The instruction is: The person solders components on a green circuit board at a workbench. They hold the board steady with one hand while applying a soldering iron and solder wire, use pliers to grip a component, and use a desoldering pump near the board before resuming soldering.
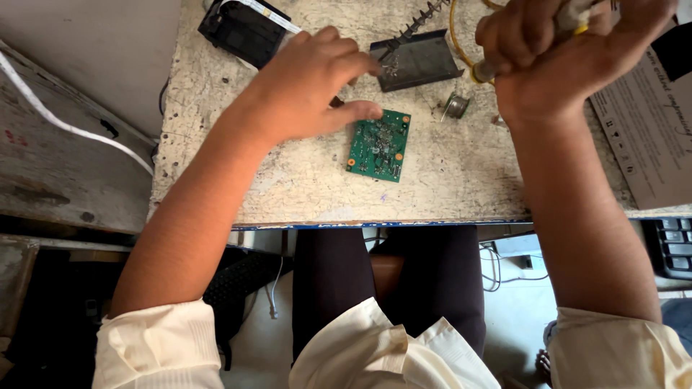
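Glossy green circuit board on a rough, pitted, matt table.

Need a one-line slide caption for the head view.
Left hand steadies a small green circuit board on a worn white bench; right hand grips a yellow-handled tool.

Green circuit board flat on worn table, slightly tilted; yellow-handled soldering iron held above.
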{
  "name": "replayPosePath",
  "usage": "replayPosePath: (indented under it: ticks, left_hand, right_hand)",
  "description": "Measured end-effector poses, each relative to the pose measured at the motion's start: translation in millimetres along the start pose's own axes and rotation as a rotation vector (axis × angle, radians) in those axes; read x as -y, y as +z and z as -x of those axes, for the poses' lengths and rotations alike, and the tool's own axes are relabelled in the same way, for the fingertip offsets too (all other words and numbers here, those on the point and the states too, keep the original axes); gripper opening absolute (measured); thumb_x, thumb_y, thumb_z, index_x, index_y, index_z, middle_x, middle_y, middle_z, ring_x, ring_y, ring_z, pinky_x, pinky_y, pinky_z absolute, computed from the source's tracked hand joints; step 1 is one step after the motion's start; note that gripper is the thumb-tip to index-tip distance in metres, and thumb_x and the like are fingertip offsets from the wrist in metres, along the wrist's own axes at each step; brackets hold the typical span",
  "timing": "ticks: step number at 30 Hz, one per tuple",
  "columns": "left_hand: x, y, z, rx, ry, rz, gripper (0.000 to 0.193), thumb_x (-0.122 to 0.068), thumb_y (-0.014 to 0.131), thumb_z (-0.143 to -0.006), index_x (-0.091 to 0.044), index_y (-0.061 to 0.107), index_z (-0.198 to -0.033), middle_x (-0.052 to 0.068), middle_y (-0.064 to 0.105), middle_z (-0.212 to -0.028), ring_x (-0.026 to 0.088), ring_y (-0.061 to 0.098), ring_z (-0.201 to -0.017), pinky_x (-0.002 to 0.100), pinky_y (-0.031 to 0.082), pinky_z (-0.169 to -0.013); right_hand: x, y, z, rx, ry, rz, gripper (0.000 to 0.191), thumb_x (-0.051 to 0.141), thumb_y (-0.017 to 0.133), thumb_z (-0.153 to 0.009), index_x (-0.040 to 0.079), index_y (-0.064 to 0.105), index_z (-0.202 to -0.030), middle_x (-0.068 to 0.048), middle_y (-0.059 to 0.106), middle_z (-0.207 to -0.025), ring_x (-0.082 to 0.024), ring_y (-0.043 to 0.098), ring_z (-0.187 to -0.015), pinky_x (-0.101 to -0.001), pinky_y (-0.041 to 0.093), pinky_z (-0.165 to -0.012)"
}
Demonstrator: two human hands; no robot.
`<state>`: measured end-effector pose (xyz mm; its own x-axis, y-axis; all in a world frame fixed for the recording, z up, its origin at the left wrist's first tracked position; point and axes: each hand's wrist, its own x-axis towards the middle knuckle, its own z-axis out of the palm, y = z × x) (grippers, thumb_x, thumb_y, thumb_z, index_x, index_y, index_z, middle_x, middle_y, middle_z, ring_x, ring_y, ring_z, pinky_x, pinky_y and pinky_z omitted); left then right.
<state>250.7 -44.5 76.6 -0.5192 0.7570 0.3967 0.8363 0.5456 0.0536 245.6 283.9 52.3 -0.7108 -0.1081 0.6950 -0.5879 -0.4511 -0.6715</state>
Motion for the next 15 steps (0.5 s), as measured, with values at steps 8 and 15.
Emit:
replayPosePath:
  ticks: [8,15]
  left_hand:
    - [-26,17,-10,-0.068,0.063,0.129,0.067,-0.064,0.059,-0.098,-0.005,0.067,-0.130,0.013,0.068,-0.114,0.028,0.062,-0.112,0.042,0.053,-0.091]
    - [-45,24,-12,-0.137,0.059,0.272,0.042,-0.042,0.061,-0.105,-0.008,0.067,-0.129,0.009,0.068,-0.105,0.026,0.062,-0.102,0.043,0.051,-0.091]
  right_hand:
    - [-5,9,6,-0.044,0.133,-0.126,0.076,0.072,0.019,-0.105,0.005,0.037,-0.074,-0.007,0.032,-0.060,-0.018,0.028,-0.049,-0.0349,0.025,-0.049]
    - [1,36,8,-0.069,0.207,-0.145,0.067,0.066,0.024,-0.108,0.006,0.039,-0.081,-0.005,0.031,-0.057,-0.017,0.027,-0.051,-0.0338,0.025,-0.053]
